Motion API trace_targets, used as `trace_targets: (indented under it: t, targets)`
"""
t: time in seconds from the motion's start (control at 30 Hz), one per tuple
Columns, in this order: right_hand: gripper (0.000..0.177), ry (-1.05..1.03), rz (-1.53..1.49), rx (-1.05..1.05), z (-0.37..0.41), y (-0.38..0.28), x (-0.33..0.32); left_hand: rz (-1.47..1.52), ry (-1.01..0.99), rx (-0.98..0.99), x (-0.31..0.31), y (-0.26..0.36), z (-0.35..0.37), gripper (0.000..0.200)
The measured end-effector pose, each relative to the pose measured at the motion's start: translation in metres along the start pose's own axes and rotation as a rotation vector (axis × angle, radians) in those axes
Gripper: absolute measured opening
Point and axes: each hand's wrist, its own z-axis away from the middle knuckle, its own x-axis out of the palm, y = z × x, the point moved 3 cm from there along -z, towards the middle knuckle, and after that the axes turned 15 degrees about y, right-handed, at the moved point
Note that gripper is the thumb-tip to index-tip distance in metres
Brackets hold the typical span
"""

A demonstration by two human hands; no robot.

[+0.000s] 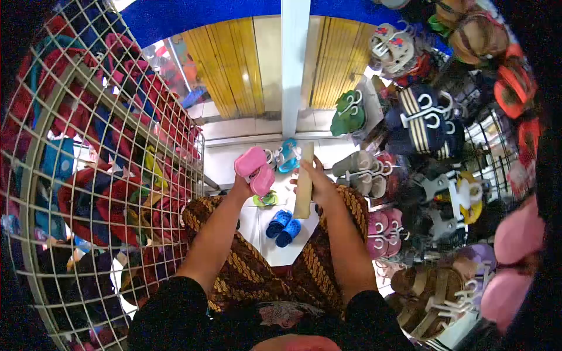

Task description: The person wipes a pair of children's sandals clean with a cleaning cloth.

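Note:
My left hand (240, 188) is closed on a pair of small pink sandals (253, 165), soles facing up toward me. In my right hand (319, 180) is a long, flat beige bar (304, 186), held upright and apart from the sandals; its exact kind I cannot make out. Below, on the white tiled floor (252, 225), stands a pair of blue clogs (283, 227) with holes. Green footwear (267, 199) lies partly hidden behind the pink pair. Farther off, between my hands, are light-blue sandals (288, 155) with a white hanger.
To the left rises a wire mesh rack (70, 193) packed with colourful footwear. Sandals on white hangers, such as a dark striped pair (417, 120) and a brown pair (433, 295), crowd the right side. A white post (295, 70) stands ahead, beside yellow slatted panels (225, 64).

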Motion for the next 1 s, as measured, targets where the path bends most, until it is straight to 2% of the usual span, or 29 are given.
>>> trace_targets:
  t: [0.07, 0.13, 0.17, 0.2, 0.27, 0.3, 0.33, 0.37, 0.43, 0.47, 0.5, 0.53, 0.57, 0.6, 0.63, 0.7, 0.73, 0.77, 0.83, 0.87, 0.9, 0.97, 1.0]
  targets:
    - [0.066, -0.013, -0.044, 0.051, 0.03, -0.002, -0.012, -0.021, -0.016, -0.023, 0.007, -0.006, 0.021, 0.057]
    - [0.071, -0.039, 0.094, -0.046, 0.085, -0.009, -0.022, -0.086, -0.31, -0.082, -0.008, -0.01, 0.013, 0.055]
    - [0.073, -0.053, 0.165, -0.096, 0.111, -0.011, -0.027, -0.232, -0.32, 0.016, 0.003, -0.012, 0.027, 0.054]
    - [0.083, -0.022, 0.318, -0.18, 0.132, -0.003, -0.036, -0.384, -0.324, 0.118, 0.015, -0.014, 0.043, 0.056]
    - [0.089, -0.085, 0.805, -0.892, 0.169, 0.021, -0.055, -0.682, -0.376, 0.351, 0.035, -0.021, 0.071, 0.061]
    - [0.091, -0.062, 0.961, -0.992, 0.187, 0.023, -0.063, -0.812, -0.428, 0.493, 0.039, -0.034, 0.077, 0.064]
    - [0.093, -0.031, 1.112, -1.096, 0.209, 0.023, -0.067, -1.181, -0.354, 0.557, 0.026, -0.033, 0.072, 0.077]
    - [0.093, 0.076, 1.154, -0.94, 0.226, 0.026, -0.069, -1.215, -0.324, 0.51, 0.018, -0.038, 0.06, 0.064]
    - [0.094, 0.376, 1.313, -0.455, 0.246, 0.052, -0.087, -1.207, -0.226, 0.337, 0.018, -0.056, 0.046, 0.048]
    - [0.093, 0.389, 1.42, -0.613, 0.252, 0.075, -0.1, -1.158, -0.149, 0.218, 0.016, -0.067, 0.036, 0.044]
    - [0.093, 0.393, 1.516, -0.779, 0.261, 0.092, -0.111, -1.216, -0.169, 0.354, 0.026, -0.076, 0.033, 0.042]
    - [0.092, 0.404, 1.415, -0.786, 0.276, 0.092, -0.112, -1.189, -0.158, 0.513, 0.048, -0.084, 0.051, 0.035]
    - [0.091, 0.41, 1.309, -0.788, 0.291, 0.09, -0.113, -1.246, -0.173, 0.566, 0.078, -0.091, 0.071, 0.034]
    - [0.089, 0.427, 1.261, -0.958, 0.296, 0.096, -0.12, -1.252, -0.184, 0.555, 0.101, -0.1, 0.086, 0.034]
    - [0.088, 0.453, 1.266, -0.98, 0.299, 0.1, -0.128, -1.269, -0.192, 0.536, 0.119, -0.108, 0.101, 0.034]
    - [0.087, 0.516, 1.274, -0.995, 0.312, 0.112, -0.137, -1.371, -0.198, 0.711, 0.152, -0.118, 0.132, 0.035]
    - [0.085, 0.455, 1.339, -0.978, 0.312, 0.108, -0.135, -1.401, -0.146, 0.674, 0.139, -0.13, 0.121, 0.035]
    - [0.084, 0.462, 1.279, -1.129, 0.305, 0.117, -0.141, -1.321, 0.011, 0.501, 0.151, -0.136, 0.149, 0.042]
    - [0.083, 0.545, 1.202, -1.051, 0.29, 0.125, -0.145, -1.501, 0.162, 0.852, 0.128, -0.165, 0.155, 0.048]
    - [0.083, 0.569, 1.185, -1.047, 0.286, 0.123, -0.143, -1.651, 0.173, 0.811, 0.134, -0.169, 0.176, 0.05]
    - [0.083, 0.535, 1.21, -1.126, 0.284, 0.113, -0.133, -1.691, 0.115, 0.935, 0.11, -0.185, 0.17, 0.046]
    - [0.082, 0.484, 1.207, -1.207, 0.277, 0.118, -0.141, -1.442, 0.18, 0.6, 0.097, -0.178, 0.155, 0.042]
    - [0.082, 0.462, 1.185, -1.212, 0.279, 0.117, -0.137, -1.533, 0.063, 0.929, 0.091, -0.171, 0.145, 0.04]
